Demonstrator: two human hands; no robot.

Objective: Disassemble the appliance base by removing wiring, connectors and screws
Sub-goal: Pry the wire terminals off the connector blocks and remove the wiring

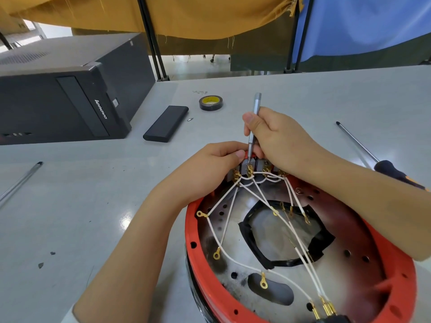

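A black Lenovo desktop computer case (58, 99) lies on its side on the pale grey table (70, 206), well to the left of the hands. Nearer them — just beyond and left — rest a flat black rectangular box (166, 123), a tiny loose metal bit (190, 119) and a roll of black tape with a yellow core (210, 103). Mustard-yellow cloth (163, 15) and blue cloth (361, 26) hang behind the table — far beyond the hands.

Lower right of frame: appliance base (363, 231) on the table (70, 206), wires (233, 257) inside it. Both hands at its far rim, the right hand (277, 138) holding a small screwdriver (254, 122). Upper left: computer case (58, 89); tape roll (210, 102) at centre.
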